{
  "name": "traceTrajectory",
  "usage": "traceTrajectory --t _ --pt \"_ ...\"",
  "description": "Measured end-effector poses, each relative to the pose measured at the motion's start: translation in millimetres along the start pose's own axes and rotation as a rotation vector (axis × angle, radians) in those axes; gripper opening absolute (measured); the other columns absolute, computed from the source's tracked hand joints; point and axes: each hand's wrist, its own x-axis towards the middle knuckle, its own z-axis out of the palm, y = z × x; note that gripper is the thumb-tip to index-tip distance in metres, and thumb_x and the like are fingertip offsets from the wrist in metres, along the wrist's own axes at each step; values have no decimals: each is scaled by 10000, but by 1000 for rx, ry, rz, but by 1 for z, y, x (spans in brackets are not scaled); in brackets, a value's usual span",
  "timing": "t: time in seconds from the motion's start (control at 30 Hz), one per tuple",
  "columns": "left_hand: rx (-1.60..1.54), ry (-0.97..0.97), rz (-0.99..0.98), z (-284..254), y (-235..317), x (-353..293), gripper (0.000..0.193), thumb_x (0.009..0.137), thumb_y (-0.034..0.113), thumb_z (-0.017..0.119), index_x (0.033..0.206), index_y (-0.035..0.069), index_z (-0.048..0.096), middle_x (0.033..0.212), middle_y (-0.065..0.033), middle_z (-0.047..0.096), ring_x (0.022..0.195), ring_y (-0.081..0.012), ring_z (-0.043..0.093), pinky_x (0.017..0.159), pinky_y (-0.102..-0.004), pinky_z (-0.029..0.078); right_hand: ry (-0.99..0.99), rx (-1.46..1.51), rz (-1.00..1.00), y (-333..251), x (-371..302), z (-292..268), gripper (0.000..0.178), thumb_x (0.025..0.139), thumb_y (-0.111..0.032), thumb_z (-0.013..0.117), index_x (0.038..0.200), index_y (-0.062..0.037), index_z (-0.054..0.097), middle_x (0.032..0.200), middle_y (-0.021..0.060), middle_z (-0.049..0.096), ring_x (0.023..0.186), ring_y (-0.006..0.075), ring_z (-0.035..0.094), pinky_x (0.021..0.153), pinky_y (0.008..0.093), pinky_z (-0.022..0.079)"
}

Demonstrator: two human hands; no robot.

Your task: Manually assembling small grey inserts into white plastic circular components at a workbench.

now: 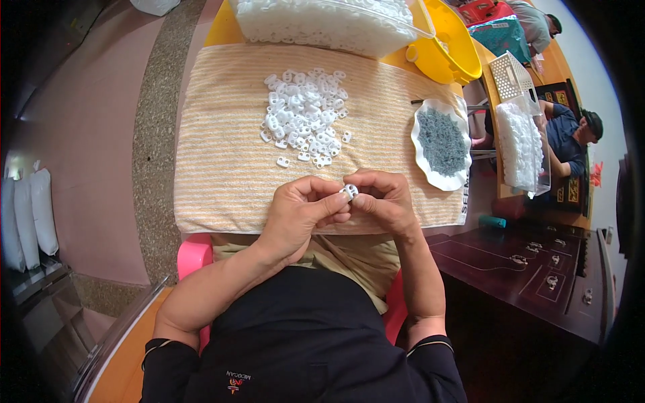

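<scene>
A small white plastic cord lock (350,191) with two holes is held between both hands, just past the near edge of the striped towel. My left hand (301,209) pinches it from the left between thumb and fingers. From the other side, the thumb and fingertips of my right hand (387,201) close on it too. Farther out lies a loose pile of similar white cord locks (306,111) on the towel (225,141). To the right stands a white scalloped dish (455,181) filled with many tiny grey pieces, too small to make out, perhaps springs.
A clear bin (329,33) heaped with white parts stands at the back, beside a yellow basin (447,40). At right, two people sit by another table with a white perforated basket (514,74) and a tub of white pieces (521,144). A dark wooden panel (517,269) lies lower right.
</scene>
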Motion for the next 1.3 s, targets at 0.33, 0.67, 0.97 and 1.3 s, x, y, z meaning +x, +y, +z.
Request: traceTrajectory --t 0.33,0.67,0.97,1.3 --pt "-55 -54 -10 -3 -3 0 101 869 21 642 967 23 617 891 -85 668 785 -153 661 720 -266 582 -17 88 -15 3 -2 0 288 833 -54 693 1095 44 629 939 75 624 857 134 595 754 257 474" --pt "-94 -146 -48 -2 3 3 102 874 7 631 925 60 562 916 -61 639 830 -147 652 773 -288 575 -24 93 -106 3 1 6 266 808 -103 728 1048 0 675 937 65 558 867 140 527 784 240 426" --pt "-63 -222 18 0 1 -1 138 863 4 646 834 54 520 875 -65 623 822 -162 647 758 -293 564 -27 18 -129 -3 -1 11 280 786 -156 758 1008 0 688 936 60 541 844 130 521 747 233 427" --pt "-62 -220 -1 -3 -2 3 111 858 24 661 847 48 553 892 -71 632 840 -163 641 776 -307 570 -53 -12 -146 -9 -3 13 253 812 -100 728 1017 23 644 971 56 520 872 126 521 761 245 440"
